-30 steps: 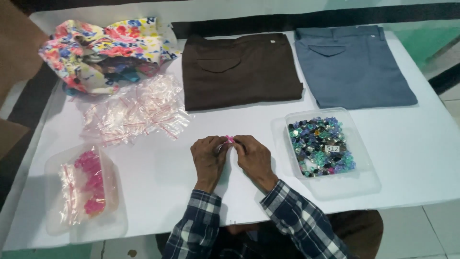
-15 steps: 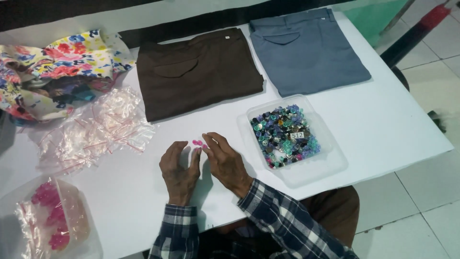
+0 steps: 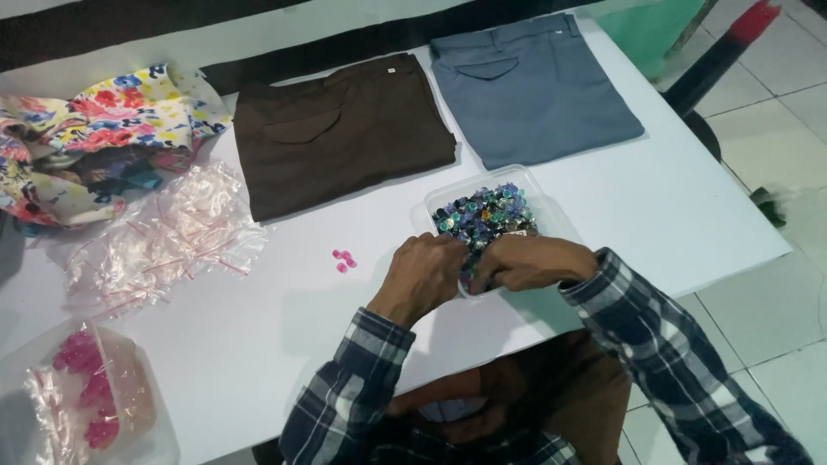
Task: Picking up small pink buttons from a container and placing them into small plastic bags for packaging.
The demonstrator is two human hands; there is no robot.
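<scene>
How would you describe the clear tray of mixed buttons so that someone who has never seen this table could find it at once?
Start at the white table and find the folded grey-blue trousers at its far right. Just in front of them sits the clear plastic tray, with the left hand and right hand at its near edge. Unlike the tub of pink pieces at the near left corner, it holds dark blue, green and black buttons.
</scene>
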